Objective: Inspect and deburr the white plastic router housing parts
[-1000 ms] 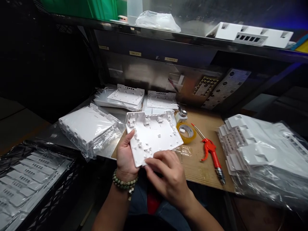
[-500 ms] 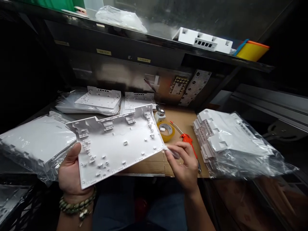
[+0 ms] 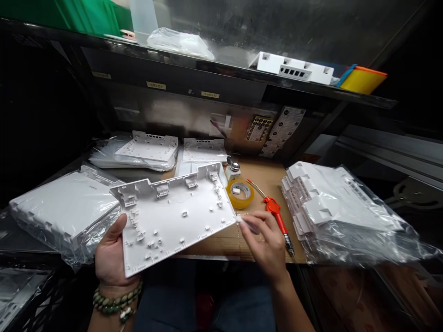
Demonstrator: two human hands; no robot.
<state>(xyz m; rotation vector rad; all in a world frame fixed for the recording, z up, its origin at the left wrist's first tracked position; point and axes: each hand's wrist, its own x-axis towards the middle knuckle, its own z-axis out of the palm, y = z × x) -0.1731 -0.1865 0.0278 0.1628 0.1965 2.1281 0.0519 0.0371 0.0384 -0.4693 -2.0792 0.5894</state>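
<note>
A white plastic housing shell [image 3: 194,226] is tilted above the bench, its inside with posts and clips facing me. My left hand [image 3: 112,251] grips its left edge, thumb on top and the other fingers hidden beneath. At the shell's right corner is my right hand [image 3: 265,242], fingers pinched around a small whitish piece [image 3: 252,226], perhaps cloth, too blurred to name surely. Beyond that hand lie a roll of yellowish tape [image 3: 251,196] and a red air blow gun [image 3: 277,214]. A small white bottle with a metal top [image 3: 233,170] stands behind the tape.
Bagged white shells are stacked at the right [image 3: 328,198] and at the left [image 3: 65,198]. Two more shells [image 3: 150,146] lie at the back, one on plastic bags. Overhead, a metal shelf [image 3: 224,64] carries another shell [image 3: 294,68], a yellow container [image 3: 363,80] and a green bin [image 3: 83,16].
The whole view has shifted slightly, so everything sits a little lower in the picture. Both hands keep their holds, and the right stays at the shell's corner.
</note>
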